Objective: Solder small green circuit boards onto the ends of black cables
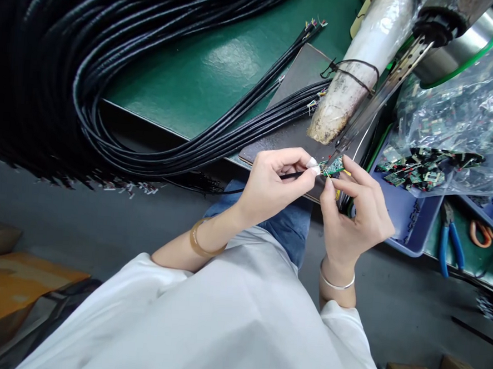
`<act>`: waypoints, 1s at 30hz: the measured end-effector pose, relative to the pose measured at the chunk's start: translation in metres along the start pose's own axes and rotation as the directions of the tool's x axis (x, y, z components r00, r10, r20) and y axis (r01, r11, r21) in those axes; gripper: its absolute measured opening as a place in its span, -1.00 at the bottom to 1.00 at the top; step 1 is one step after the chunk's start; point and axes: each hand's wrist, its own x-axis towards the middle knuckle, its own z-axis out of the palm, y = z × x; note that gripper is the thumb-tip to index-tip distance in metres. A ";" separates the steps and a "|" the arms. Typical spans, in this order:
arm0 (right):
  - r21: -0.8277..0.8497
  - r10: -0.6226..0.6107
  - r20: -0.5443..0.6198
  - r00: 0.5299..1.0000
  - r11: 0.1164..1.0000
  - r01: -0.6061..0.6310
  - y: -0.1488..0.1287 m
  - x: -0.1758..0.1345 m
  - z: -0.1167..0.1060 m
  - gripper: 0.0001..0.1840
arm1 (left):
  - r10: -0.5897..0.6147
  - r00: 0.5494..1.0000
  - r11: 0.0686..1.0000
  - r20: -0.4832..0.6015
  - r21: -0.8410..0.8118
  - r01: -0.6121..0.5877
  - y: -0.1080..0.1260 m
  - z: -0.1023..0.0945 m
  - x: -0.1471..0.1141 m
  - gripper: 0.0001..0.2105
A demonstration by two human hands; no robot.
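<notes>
My left hand (278,178) is closed in a pinch on the end of a black cable (292,176), with white covers on its fingertips. Against those fingertips lies a small green circuit board (334,166), where the thin wires meet it. My right hand (356,205) pinches the board's right side and lower edge between thumb and fingers. Just above the board, the tip of a fixed soldering iron (350,132) points down at it, touching or very near. Which wire sits under the tip is too small to make out.
Bundled black cables (156,157) hang over the green bench (186,75) at left. A white tube (353,74) and a solder spool (459,47) stand beyond my hands. On the right are a blue tray (419,234), bagged circuit boards (431,168) and blue-handled pliers (449,241).
</notes>
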 end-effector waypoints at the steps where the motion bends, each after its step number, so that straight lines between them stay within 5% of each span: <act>1: -0.021 -0.020 -0.005 1.000 1.000 0.020 0.000 0.000 0.000 -0.93 | 0.011 1.000 1.000 0.003 -0.002 -0.011 -0.001 0.000 0.000 -0.90; 14: -0.024 -0.049 0.016 0.999 0.999 0.049 0.000 0.002 0.000 -0.96 | 0.014 0.999 0.997 0.036 -0.075 -0.012 0.000 -0.001 0.003 -0.92; 22: 0.028 -0.025 0.022 0.999 0.999 0.024 0.002 -0.004 -0.002 -0.91 | -0.115 0.987 0.987 0.115 -0.100 0.126 -0.002 -0.003 0.002 -0.90; 27: 0.185 0.196 -0.048 0.979 0.965 -0.184 0.001 -0.001 -0.008 -0.94 | -0.139 0.968 0.988 0.208 -0.035 0.149 0.001 -0.005 -0.005 -0.92; 30: 0.325 0.345 -0.236 0.908 0.909 -0.261 0.005 0.003 -0.018 -0.94 | -0.135 0.898 0.987 0.419 0.140 0.083 0.001 -0.011 -0.019 -0.88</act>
